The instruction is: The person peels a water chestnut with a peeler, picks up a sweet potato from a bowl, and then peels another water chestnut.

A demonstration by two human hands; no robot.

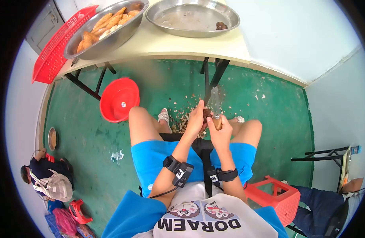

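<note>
Between my knees, my left hand grips a dark brown, rough lump that looks like a root; its thumb points away from me. Close against it on the right, my right hand is wrapped around a tool with a wooden handle and a metal collar. The working end of this tool is too small and blurred to make out. Below both hands, pale and brown scraps lie scattered on the green floor around my feet.
Ahead, a table bears a metal bowl of peeled orange-yellow roots, a round metal pan with a dark lump, and a red basket. A red basin stands on the floor. Other people sit lower left and lower right, near a red stool.
</note>
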